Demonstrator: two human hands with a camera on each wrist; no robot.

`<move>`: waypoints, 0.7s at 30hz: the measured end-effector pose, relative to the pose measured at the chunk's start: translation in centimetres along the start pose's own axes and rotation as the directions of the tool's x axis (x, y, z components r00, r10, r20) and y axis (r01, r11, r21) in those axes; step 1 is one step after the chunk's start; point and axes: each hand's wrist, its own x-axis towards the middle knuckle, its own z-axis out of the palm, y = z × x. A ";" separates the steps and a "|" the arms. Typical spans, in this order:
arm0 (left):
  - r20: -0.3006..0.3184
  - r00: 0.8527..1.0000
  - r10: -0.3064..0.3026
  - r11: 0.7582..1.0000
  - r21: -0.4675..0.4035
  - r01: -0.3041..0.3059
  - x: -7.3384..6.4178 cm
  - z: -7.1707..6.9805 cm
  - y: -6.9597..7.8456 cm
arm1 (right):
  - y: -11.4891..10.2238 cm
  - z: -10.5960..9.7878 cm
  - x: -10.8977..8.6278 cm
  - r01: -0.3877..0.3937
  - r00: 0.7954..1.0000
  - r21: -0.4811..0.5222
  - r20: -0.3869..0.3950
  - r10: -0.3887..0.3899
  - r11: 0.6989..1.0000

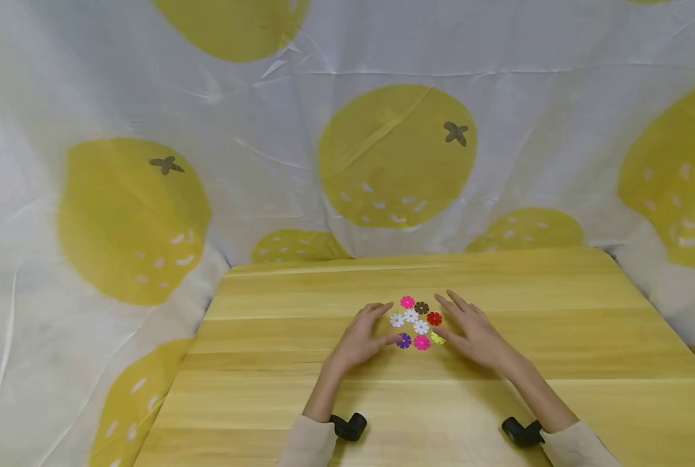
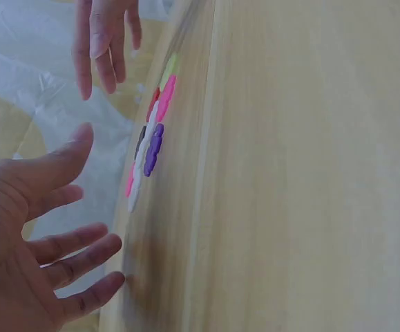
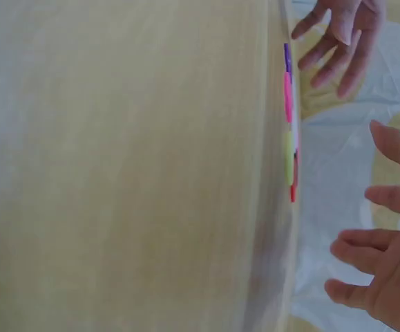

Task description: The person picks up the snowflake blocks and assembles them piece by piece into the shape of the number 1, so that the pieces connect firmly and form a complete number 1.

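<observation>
Several small flower-shaped plastic discs lie flat in a loose cluster on the wooden table. Among them are a purple disc (image 1: 403,340), a brown disc (image 1: 421,308), a red disc (image 1: 434,318), a yellow-green disc (image 1: 437,338), a few white discs (image 1: 420,327) and pink discs (image 1: 407,302). My left hand (image 1: 361,337) hovers on the cluster's left, fingers spread, its thumb overlapping the purple disc in the head view. Facing it from the other side is my right hand (image 1: 477,335), also spread, thumb near the yellow-green disc. Both wrist views show the palms holding nothing.
The light wooden table (image 1: 440,402) reaches back to a white curtain (image 1: 265,162) printed with yellow lemons, which also hangs along the sides. A black wrist camera (image 1: 349,427) is worn on the left wrist, and another black camera (image 1: 522,431) on the right.
</observation>
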 end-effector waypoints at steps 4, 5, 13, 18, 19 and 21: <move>0.005 1.000 -0.005 0.996 -0.088 0.005 0.0 0.3 -0.3 | 0.5 0.2 0.0 -0.014 1.000 0.117 0.011 0.013 0.993; 0.010 1.000 0.001 0.995 -0.098 0.000 0.0 0.4 -0.3 | 0.6 0.2 0.0 -0.024 1.000 0.152 0.015 0.023 0.988; 0.036 0.999 -0.019 0.991 -0.128 0.023 0.3 1.4 -0.2 | 1.5 0.3 -0.2 -0.101 0.995 0.343 0.060 0.085 0.934; 0.032 0.999 -0.030 0.994 -0.100 0.033 0.3 1.6 -0.1 | 2.3 0.6 -0.5 -0.136 0.990 0.449 0.106 0.099 0.883; 0.028 0.999 -0.031 0.995 -0.091 0.033 0.3 1.7 -0.1 | 2.3 0.6 -0.5 -0.134 0.990 0.456 0.107 0.095 0.880; 0.016 0.999 -0.033 0.996 -0.079 0.034 0.6 1.7 0.0 | 2.5 0.6 -0.4 -0.123 0.991 0.462 0.105 0.084 0.878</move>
